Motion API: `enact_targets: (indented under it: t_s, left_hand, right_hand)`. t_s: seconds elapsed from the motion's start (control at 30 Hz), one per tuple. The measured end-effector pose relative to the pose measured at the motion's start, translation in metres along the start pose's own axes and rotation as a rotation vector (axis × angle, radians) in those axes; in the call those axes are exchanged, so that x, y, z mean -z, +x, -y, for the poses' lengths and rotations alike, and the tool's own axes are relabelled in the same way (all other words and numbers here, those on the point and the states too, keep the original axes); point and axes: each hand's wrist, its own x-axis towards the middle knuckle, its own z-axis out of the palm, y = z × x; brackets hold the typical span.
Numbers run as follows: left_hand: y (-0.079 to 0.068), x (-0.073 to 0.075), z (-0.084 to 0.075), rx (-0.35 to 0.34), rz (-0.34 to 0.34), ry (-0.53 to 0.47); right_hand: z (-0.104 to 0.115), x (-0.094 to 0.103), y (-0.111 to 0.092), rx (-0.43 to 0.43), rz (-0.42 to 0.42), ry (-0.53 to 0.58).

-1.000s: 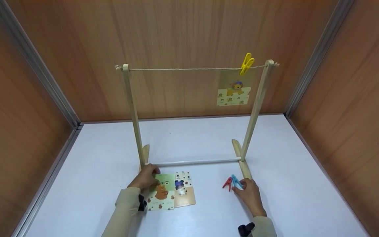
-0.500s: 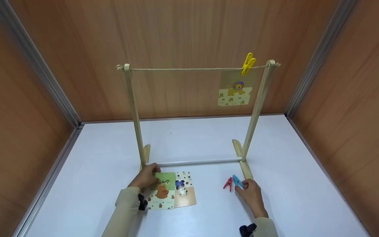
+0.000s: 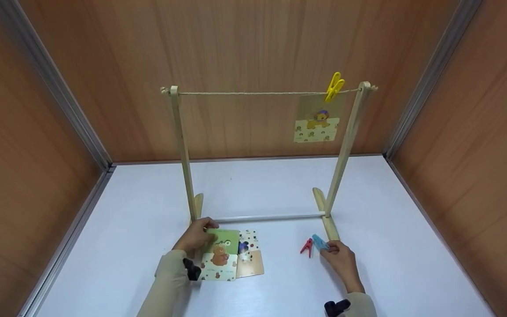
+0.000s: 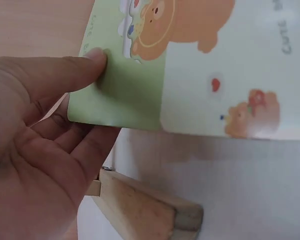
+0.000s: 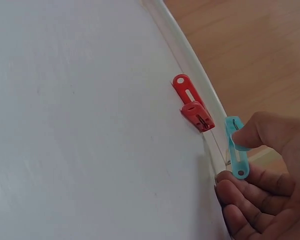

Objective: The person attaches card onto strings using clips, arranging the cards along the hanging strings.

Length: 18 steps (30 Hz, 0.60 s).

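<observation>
My left hand (image 3: 195, 237) pinches a green and white bear card (image 3: 222, 264) by its left edge. In the left wrist view the thumb lies on the printed face of this bear card (image 4: 125, 95) and the fingers are behind it. Partly covered by it is a second card (image 3: 251, 263) with a spotted cow. My right hand (image 3: 343, 263) pinches a light blue clothespin (image 3: 320, 242) between thumb and fingers; the right wrist view shows the thumb across this blue clothespin (image 5: 240, 165). Just left of it, a red clothespin (image 3: 307, 247) lies on the white table.
A wooden frame with upright posts (image 3: 343, 154) and a white lower rod (image 3: 266, 218) stands behind the hands. From its string (image 3: 244, 93) a lion card (image 3: 317, 125) hangs at the right, held by a yellow clothespin (image 3: 335, 86). Wood-grain panels surround the white table (image 3: 258, 187).
My right hand has taken a firmer hold of the blue clothespin, which has turned slightly and shifted right. The bear card in my left hand has risen and moved a little right.
</observation>
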Motion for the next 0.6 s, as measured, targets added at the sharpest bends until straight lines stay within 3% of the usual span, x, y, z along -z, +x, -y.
enact_targets:
  t_s: [0.17, 0.6]
  left_hand:
    - [-0.0021, 0.0009, -0.0019, 0.019, 0.014, -0.111]
    - [-0.0044, 0.0048, -0.0006, -0.017, 0.068, -0.267]
  right_hand:
    - [-0.0009, 0.0001, 0.0012, -0.012, 0.011, 0.019]
    - [0.0042, -0.0008, 0.003, 0.02, -0.041, 0.049]
